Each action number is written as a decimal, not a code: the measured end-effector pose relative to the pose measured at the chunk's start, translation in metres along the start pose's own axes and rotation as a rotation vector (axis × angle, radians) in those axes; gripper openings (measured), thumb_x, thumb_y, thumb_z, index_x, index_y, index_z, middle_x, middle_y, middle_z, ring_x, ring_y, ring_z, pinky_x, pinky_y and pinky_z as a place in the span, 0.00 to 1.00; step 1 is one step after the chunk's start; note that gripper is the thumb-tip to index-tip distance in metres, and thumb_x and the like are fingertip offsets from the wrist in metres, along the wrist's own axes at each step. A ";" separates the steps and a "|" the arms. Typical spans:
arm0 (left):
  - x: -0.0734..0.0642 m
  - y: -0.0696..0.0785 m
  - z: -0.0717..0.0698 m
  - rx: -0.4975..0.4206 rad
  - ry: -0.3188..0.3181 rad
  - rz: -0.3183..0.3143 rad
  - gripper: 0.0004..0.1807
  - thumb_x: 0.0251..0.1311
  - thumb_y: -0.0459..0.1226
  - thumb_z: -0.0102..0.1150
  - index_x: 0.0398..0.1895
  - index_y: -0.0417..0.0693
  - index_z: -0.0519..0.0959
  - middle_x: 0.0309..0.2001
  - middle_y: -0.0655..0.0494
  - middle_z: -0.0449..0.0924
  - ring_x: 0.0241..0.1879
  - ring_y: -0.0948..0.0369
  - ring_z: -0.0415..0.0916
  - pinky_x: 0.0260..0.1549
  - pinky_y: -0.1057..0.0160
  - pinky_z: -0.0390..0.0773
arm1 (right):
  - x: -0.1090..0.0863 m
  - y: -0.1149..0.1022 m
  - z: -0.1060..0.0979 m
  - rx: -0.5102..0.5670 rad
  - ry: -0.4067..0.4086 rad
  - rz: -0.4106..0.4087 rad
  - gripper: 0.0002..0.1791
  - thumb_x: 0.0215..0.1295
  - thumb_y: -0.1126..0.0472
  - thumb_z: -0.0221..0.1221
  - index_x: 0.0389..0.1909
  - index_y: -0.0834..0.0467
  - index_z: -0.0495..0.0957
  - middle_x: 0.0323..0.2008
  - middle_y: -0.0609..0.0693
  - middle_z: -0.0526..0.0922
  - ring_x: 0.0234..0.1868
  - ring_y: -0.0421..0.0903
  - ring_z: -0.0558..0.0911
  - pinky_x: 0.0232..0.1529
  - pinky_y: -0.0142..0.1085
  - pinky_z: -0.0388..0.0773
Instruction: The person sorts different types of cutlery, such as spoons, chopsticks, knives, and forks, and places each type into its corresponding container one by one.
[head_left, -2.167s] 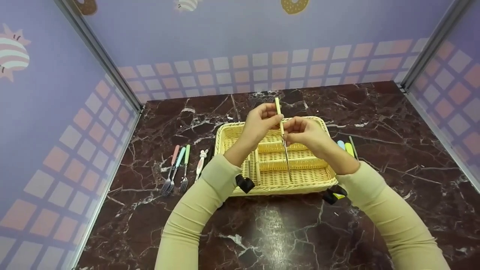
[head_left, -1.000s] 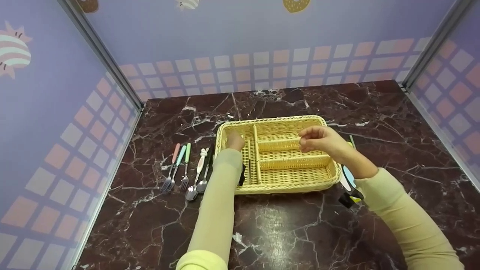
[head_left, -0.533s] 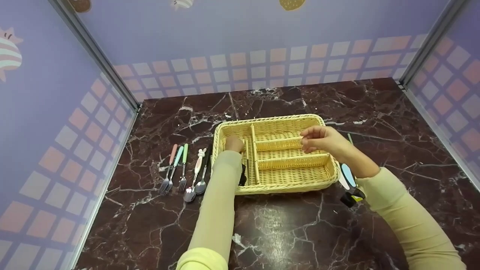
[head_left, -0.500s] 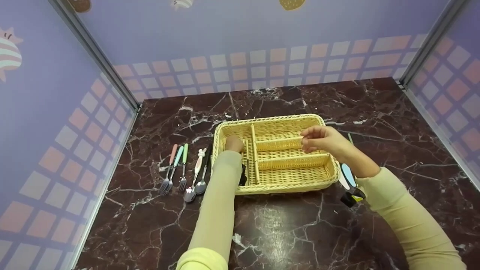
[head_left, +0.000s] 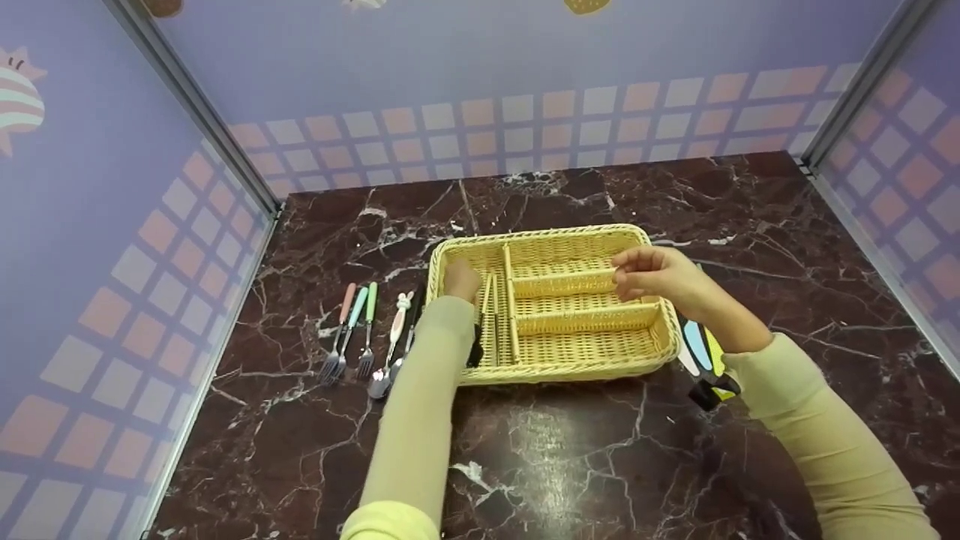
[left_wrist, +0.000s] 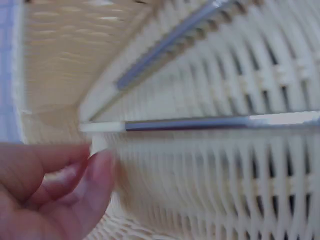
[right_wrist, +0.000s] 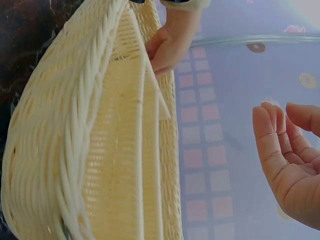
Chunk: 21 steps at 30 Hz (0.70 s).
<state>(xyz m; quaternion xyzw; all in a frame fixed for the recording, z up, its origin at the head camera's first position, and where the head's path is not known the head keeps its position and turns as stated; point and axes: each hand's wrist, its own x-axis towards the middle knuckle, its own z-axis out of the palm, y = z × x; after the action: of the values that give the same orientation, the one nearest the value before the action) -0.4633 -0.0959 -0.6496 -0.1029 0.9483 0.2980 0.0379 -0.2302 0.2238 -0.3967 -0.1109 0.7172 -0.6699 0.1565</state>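
My left hand [head_left: 461, 279] is down in the left compartment of the pale yellow wicker basket [head_left: 570, 373]. In the left wrist view its thumb and fingertips are bent close together beside the cream end of a chopstick [left_wrist: 200, 122], with nothing visible between them. A second chopstick [left_wrist: 165, 47] lies at an angle to the first, its cream end near the other's. Both have metal shafts. My right hand [head_left: 664, 277] hovers over the basket's right side, fingers loosely bent and holding nothing, as the right wrist view confirms.
Left of the basket lie pink [head_left: 348, 304], blue [head_left: 358, 306] and green [head_left: 372, 296] handled forks, a rabbit-topped spoon [head_left: 397, 326] and a black-handled spoon [head_left: 415, 307]. Flat white, blue and yellow pieces [head_left: 697, 345] lie at the right, partly hidden. Patterned walls surround the table.
Both hands held a chopstick above the basket at first. My left hand then lowered into the left compartment, and now it has shifted slightly away from the chopsticks. My right hand has barely moved lately.
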 end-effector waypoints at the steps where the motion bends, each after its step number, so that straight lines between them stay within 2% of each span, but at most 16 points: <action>1: -0.004 0.002 -0.012 0.003 0.053 0.045 0.10 0.47 0.28 0.49 0.33 0.44 0.77 0.34 0.48 0.76 0.25 0.54 0.66 0.21 0.57 0.68 | -0.001 -0.001 -0.004 -0.001 0.008 -0.010 0.09 0.59 0.71 0.55 0.39 0.55 0.74 0.30 0.46 0.81 0.30 0.41 0.81 0.38 0.35 0.80; 2: -0.011 0.006 -0.028 -0.006 0.117 0.113 0.07 0.45 0.28 0.46 0.24 0.44 0.75 0.29 0.48 0.76 0.22 0.56 0.66 0.19 0.59 0.68 | -0.003 -0.001 -0.008 0.008 0.022 -0.022 0.09 0.59 0.71 0.56 0.38 0.55 0.75 0.30 0.46 0.81 0.30 0.41 0.81 0.38 0.34 0.80; 3: -0.029 0.018 -0.053 0.000 0.136 0.138 0.06 0.44 0.28 0.46 0.18 0.45 0.73 0.26 0.48 0.76 0.20 0.56 0.67 0.18 0.60 0.70 | -0.004 -0.001 -0.013 0.020 0.038 -0.038 0.10 0.59 0.71 0.56 0.38 0.55 0.75 0.30 0.46 0.81 0.30 0.41 0.81 0.38 0.34 0.80; 5: -0.074 0.045 -0.108 -0.056 0.124 0.153 0.07 0.46 0.28 0.46 0.17 0.43 0.72 0.27 0.46 0.77 0.19 0.56 0.72 0.18 0.61 0.74 | -0.006 0.001 -0.024 0.069 0.085 -0.063 0.10 0.58 0.72 0.56 0.37 0.56 0.76 0.30 0.48 0.81 0.30 0.41 0.82 0.36 0.33 0.80; 6: -0.097 0.057 -0.134 -0.075 0.139 0.165 0.07 0.46 0.28 0.46 0.19 0.43 0.74 0.27 0.46 0.78 0.18 0.56 0.73 0.17 0.62 0.75 | -0.008 0.003 -0.030 0.092 0.112 -0.073 0.10 0.58 0.72 0.57 0.37 0.56 0.76 0.30 0.48 0.81 0.29 0.41 0.82 0.36 0.32 0.80; 8: -0.139 0.076 -0.181 -0.095 0.086 0.152 0.09 0.49 0.27 0.46 0.27 0.40 0.78 0.34 0.44 0.80 0.23 0.55 0.76 0.23 0.62 0.77 | -0.011 0.010 -0.042 0.133 0.167 -0.085 0.10 0.57 0.73 0.57 0.35 0.56 0.77 0.30 0.49 0.81 0.28 0.42 0.82 0.35 0.31 0.80; 9: -0.156 0.083 -0.200 -0.081 0.051 0.130 0.11 0.50 0.26 0.47 0.34 0.38 0.78 0.39 0.42 0.80 0.29 0.52 0.78 0.28 0.58 0.79 | -0.013 0.016 -0.049 0.131 0.195 -0.085 0.09 0.58 0.73 0.57 0.35 0.56 0.77 0.30 0.48 0.82 0.28 0.41 0.82 0.34 0.31 0.80; 10: -0.167 0.084 -0.211 -0.062 0.056 0.156 0.12 0.50 0.26 0.46 0.37 0.36 0.77 0.40 0.41 0.78 0.31 0.50 0.76 0.30 0.56 0.77 | -0.014 0.022 -0.055 0.120 0.224 -0.080 0.09 0.58 0.73 0.57 0.34 0.56 0.77 0.29 0.48 0.81 0.28 0.41 0.82 0.34 0.31 0.80; 12: -0.183 0.079 -0.227 0.009 0.063 0.203 0.13 0.49 0.25 0.45 0.37 0.35 0.76 0.41 0.40 0.78 0.35 0.48 0.74 0.34 0.54 0.74 | -0.018 0.036 -0.067 0.019 0.289 -0.050 0.07 0.59 0.72 0.56 0.36 0.59 0.76 0.27 0.44 0.81 0.27 0.38 0.82 0.33 0.29 0.80; 13: -0.188 0.075 -0.230 0.038 0.061 0.222 0.14 0.48 0.25 0.45 0.37 0.34 0.76 0.41 0.39 0.78 0.36 0.48 0.73 0.36 0.53 0.73 | -0.019 0.043 -0.072 -0.055 0.323 -0.026 0.06 0.59 0.71 0.55 0.37 0.62 0.76 0.25 0.42 0.80 0.26 0.36 0.80 0.32 0.28 0.79; 15: -0.195 0.065 -0.234 0.063 0.038 0.242 0.14 0.46 0.25 0.46 0.37 0.34 0.76 0.39 0.39 0.79 0.34 0.49 0.74 0.34 0.54 0.75 | -0.021 0.058 -0.082 -0.260 0.390 0.044 0.08 0.59 0.70 0.53 0.40 0.68 0.74 0.24 0.41 0.78 0.24 0.34 0.78 0.28 0.27 0.78; 18: -0.204 0.049 -0.234 0.037 -0.060 0.215 0.14 0.46 0.25 0.48 0.38 0.33 0.76 0.33 0.41 0.78 0.22 0.56 0.73 0.23 0.61 0.76 | -0.023 0.078 -0.094 -0.560 0.452 0.153 0.15 0.55 0.70 0.52 0.41 0.76 0.72 0.25 0.51 0.79 0.20 0.32 0.74 0.23 0.27 0.75; 21: -0.210 0.035 -0.232 -0.009 -0.152 0.181 0.15 0.47 0.24 0.48 0.40 0.31 0.75 0.26 0.45 0.75 0.12 0.63 0.67 0.11 0.68 0.71 | -0.022 0.096 -0.100 -0.735 0.447 0.228 0.17 0.50 0.69 0.52 0.39 0.77 0.74 0.28 0.63 0.80 0.18 0.34 0.73 0.20 0.28 0.72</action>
<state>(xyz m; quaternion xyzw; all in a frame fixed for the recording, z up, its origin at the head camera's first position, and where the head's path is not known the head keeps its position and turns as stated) -0.2684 -0.1647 -0.4124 0.0061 0.9467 0.3115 0.0822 -0.2421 0.3324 -0.4850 0.0680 0.9316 -0.3565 0.0209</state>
